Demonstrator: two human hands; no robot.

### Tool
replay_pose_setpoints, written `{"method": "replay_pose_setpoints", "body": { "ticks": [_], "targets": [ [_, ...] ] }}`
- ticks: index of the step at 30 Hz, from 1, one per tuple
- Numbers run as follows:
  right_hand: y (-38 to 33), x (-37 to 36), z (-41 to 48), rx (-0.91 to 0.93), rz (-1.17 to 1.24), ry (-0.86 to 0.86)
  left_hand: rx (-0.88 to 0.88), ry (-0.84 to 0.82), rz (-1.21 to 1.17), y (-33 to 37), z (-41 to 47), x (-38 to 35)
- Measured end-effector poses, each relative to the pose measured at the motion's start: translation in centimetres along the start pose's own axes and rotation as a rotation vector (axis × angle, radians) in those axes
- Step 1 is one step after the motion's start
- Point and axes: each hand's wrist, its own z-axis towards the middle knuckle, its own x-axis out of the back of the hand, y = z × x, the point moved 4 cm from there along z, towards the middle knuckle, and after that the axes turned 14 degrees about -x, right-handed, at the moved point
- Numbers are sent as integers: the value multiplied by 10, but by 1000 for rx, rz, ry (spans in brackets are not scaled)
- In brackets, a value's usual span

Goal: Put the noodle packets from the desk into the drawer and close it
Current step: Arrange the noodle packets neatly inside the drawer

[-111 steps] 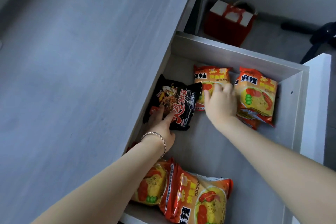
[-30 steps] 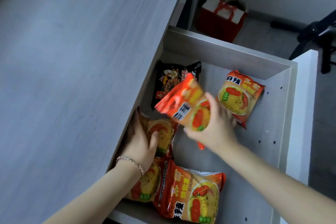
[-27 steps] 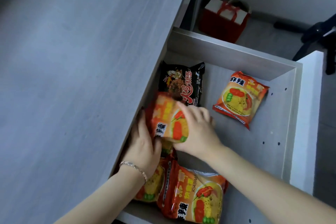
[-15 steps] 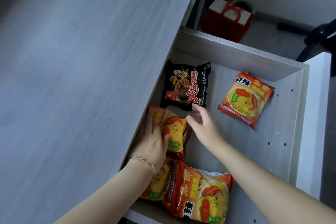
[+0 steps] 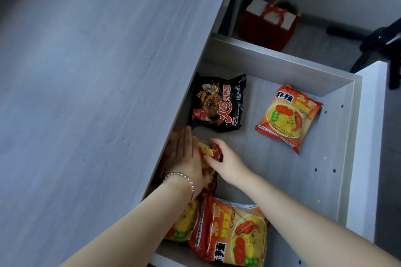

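Note:
The drawer (image 5: 271, 60) stands pulled out under the grey desk top (image 5: 97, 93). Inside lie a black noodle packet (image 5: 219, 104) at the back left and an orange packet (image 5: 288, 117) at the back right. My left hand (image 5: 184, 158) lies flat on an orange packet (image 5: 208, 151) tucked at the drawer's left side, partly under the desk. My right hand (image 5: 227, 162) touches the same packet's right edge with its fingertips. Nearer me lie an orange packet (image 5: 234, 236) and another (image 5: 184, 221) partly under my left forearm.
A red gift bag (image 5: 269, 26) stands on the floor behind the drawer. A black chair base (image 5: 382, 45) is at the far right. The drawer's white front panel (image 5: 368, 136) runs along the right. Bare drawer floor lies between the packets.
My right hand carried an orange packet from the drawer's back to the left side, against another packet there. Both hands have since pushed it further under the desk edge.

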Motion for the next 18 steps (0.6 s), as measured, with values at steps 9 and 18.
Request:
{"method": "replay_pose_setpoints", "body": {
  "ticks": [9,18],
  "targets": [
    [9,120,9,-349,182,962,7,-29,-73,2,10,-13],
    [40,166,36,-630,119,819,22,-40,-50,1,9,-13]
  ]
}}
